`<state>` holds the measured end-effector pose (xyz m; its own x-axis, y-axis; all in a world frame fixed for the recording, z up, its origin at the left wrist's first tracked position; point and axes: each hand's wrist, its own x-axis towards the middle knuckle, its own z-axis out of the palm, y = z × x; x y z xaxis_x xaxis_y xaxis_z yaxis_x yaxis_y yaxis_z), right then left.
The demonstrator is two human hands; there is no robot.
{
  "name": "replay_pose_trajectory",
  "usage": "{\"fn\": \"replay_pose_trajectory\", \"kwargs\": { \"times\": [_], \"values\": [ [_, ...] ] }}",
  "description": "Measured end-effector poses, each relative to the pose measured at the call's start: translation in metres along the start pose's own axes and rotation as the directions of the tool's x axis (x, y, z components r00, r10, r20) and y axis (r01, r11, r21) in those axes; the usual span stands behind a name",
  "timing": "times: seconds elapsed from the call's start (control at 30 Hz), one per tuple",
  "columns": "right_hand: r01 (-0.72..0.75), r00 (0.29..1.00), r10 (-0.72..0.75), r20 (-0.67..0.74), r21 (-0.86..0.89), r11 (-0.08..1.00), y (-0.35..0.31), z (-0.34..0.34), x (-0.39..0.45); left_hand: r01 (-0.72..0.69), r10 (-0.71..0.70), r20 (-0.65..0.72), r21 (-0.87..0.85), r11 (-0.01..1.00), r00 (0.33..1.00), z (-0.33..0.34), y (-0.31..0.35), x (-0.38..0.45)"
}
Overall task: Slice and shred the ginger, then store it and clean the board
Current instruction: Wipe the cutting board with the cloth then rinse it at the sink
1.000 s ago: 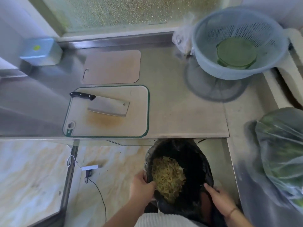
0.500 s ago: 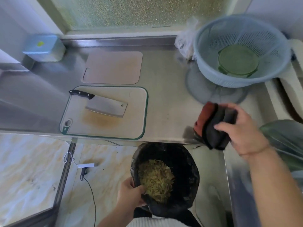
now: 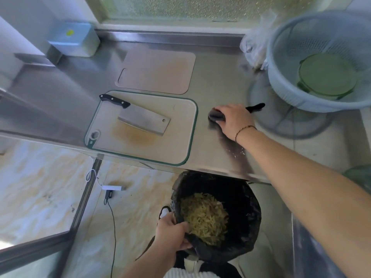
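- The right hand [image 3: 233,121] lies palm down on a dark cloth [image 3: 215,115] and presses it on the steel counter [image 3: 218,85]; its fingers bend over the cloth, and one black end of the cloth shows behind the hand.
- Just left of the right hand lies the green-edged cutting board [image 3: 176,145], with a yellow stain in its middle.
- A cleaver [image 3: 144,121] lies flat on this board, its black handle pointing away from the right hand.
- Behind that board, farther from both hands, lies a second, plain board [image 3: 158,72].
- The left hand [image 3: 170,232] is below the counter edge and grips the rim of a black bag [image 3: 241,213], fingers curled over it.
- The shredded ginger [image 3: 204,217] is a yellow heap inside this bag, just right of the left hand.
- Behind and right of the right hand stands a blue colander [image 3: 285,57] with a green lid [image 3: 327,74] inside.
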<state>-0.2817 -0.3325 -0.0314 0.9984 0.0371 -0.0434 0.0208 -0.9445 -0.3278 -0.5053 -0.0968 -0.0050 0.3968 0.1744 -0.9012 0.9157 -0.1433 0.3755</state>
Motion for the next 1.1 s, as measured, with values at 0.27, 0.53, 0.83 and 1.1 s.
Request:
{"fn": "replay_pose_trajectory", "kwargs": {
  "times": [0.27, 0.53, 0.83, 1.1],
  "values": [
    [0.226, 0.967, -0.225, 0.121, 0.003, 0.974, -0.032, 0.012, -0.034, 0.009, -0.009, -0.015, 0.018, 1.000, 1.000, -0.001, -0.003, 0.009],
    [0.072, 0.997, -0.072, 0.041, 0.005, 0.997, -0.062, 0.030, 0.004, -0.019, 0.019, -0.008, -0.005, 1.000, 1.000, -0.007, -0.003, 0.016],
    [0.245, 0.955, -0.220, 0.200, -0.112, 0.963, -0.056, 0.005, -0.034, -0.032, 0.032, -0.014, -0.004, 0.999, 0.999, -0.006, -0.003, 0.014],
    [0.134, 0.964, -0.200, 0.175, 0.327, 0.935, -0.026, -0.032, -0.136, -0.032, 0.032, 0.012, -0.033, 0.999, 0.999, -0.002, 0.001, 0.008]
  ]
}}
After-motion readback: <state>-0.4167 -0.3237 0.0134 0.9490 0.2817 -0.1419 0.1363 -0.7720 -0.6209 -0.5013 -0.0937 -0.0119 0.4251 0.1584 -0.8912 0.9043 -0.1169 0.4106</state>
